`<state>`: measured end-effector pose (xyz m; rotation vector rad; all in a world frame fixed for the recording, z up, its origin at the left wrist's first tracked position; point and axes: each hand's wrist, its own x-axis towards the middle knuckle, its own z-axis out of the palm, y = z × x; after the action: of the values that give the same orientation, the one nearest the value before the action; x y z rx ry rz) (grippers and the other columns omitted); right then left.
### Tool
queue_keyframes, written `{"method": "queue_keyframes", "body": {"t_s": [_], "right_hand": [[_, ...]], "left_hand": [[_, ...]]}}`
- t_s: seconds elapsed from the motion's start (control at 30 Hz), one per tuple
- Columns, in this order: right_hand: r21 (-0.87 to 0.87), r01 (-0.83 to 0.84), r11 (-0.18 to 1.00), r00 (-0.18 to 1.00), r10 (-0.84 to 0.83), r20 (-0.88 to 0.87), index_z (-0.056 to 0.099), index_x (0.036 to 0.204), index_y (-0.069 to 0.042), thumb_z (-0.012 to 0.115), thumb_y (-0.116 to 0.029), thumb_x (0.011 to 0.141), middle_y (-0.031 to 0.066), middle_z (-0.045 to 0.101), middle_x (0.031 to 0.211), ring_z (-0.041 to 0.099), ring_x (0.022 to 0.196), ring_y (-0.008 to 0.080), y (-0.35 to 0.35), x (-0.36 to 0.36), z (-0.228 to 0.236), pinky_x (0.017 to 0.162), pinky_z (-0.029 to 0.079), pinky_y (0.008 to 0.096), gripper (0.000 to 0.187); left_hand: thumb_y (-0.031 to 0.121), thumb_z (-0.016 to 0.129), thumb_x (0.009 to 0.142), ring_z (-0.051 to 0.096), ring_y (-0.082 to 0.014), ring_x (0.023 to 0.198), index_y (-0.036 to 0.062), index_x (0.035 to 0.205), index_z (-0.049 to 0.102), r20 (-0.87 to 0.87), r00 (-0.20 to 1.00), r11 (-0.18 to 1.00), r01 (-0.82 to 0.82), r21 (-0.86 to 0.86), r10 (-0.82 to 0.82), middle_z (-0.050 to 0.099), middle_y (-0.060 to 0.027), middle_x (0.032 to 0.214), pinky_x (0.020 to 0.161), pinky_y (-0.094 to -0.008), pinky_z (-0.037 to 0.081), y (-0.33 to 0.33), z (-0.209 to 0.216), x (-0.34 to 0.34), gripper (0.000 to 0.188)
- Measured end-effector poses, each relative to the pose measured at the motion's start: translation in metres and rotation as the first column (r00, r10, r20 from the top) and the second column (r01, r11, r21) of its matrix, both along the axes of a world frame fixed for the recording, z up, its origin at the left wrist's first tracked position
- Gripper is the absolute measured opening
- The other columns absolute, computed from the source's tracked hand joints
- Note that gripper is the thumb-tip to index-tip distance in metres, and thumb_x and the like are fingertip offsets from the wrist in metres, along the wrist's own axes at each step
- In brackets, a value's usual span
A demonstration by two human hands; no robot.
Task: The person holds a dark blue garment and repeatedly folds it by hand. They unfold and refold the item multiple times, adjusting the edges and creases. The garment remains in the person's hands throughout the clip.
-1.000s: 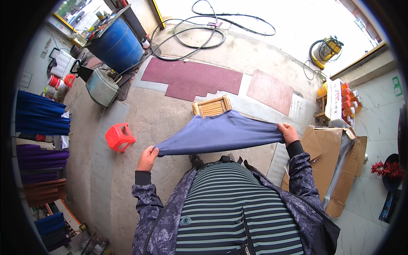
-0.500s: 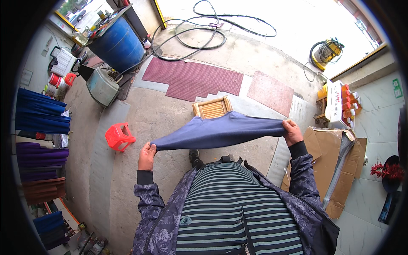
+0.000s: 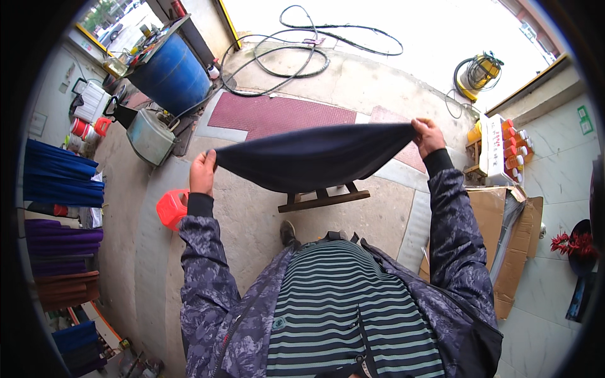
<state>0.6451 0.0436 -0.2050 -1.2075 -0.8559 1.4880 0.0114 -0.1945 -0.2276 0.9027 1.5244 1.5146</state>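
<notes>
A dark navy cloth is stretched between my two hands, its upper edge pulled nearly straight and its lower part sagging in a curve. My left hand pinches one corner, with the arm reaching forward. Gripping the opposite corner, my right hand is held a little farther out. Behind the cloth stands a small wooden stool; only its near rail and parts of its legs show below the cloth, and the seat is hidden.
A red plastic stool is left of my left forearm. Flattened cardboard leans at the right, near a white crate with bottles. Farther off are a blue barrel, a coiled black hose and a yellow vacuum cleaner. Folded cloths line the left.
Both hands have risen and moved forward, lifting the cloth away from me. Its middle now sags and covers the wooden stool's seat, which showed before.
</notes>
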Motion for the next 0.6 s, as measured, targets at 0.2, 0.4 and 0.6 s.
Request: {"method": "queue_keyframes", "body": {"t_s": [0.2,0.4,0.6], "right_hand": [[0.173,-0.08,0.982,0.997,0.081,0.005,0.068,0.118,-0.009,0.076,-0.012,0.099,0.002,0.071,0.108,0.066,0.101,0.0134,0.04,-0.02,0.066,0.09,0.051,0.0316,0.021],[0.27,-0.123,0.955,0.992,0.127,0.004,0.068,0.123,-0.007,0.075,-0.011,0.1,0.0039,0.069,0.116,0.064,0.106,0.0132,0.045,-0.03,0.119,0.092,0.049,0.0317,0.025],[0.323,-0.102,0.941,0.993,0.113,-0.015,0.066,0.127,-0.002,0.073,-0.012,0.101,0.0068,0.069,0.118,0.064,0.107,0.0162,0.037,-0.032,0.145,0.097,0.049,0.0348,0.028]], "left_hand": [[0.026,0.066,0.109,0.068,-0.0098,0.089,0.0051,0.104,0.069,0.07,0.996,0.983,-0.067,0.174,0.055,0.075,-0.0021,0.101,0.084,-0.0256,0.055,0.041,0.061,-0.02,0.022],[0.027,0.066,0.108,0.07,-0.0103,0.092,0.0056,0.107,0.07,0.027,0.997,0.978,-0.071,0.194,0.067,0.076,-0.0029,0.104,0.085,-0.0253,0.055,0.039,0.113,-0.031,0.022],[0.028,0.067,0.108,0.069,-0.01,0.092,0.0063,0.108,0.071,-0.014,0.996,0.973,-0.088,0.213,0.094,0.076,-0.0021,0.104,0.085,-0.0251,0.055,0.034,0.137,-0.03,0.023]]}}
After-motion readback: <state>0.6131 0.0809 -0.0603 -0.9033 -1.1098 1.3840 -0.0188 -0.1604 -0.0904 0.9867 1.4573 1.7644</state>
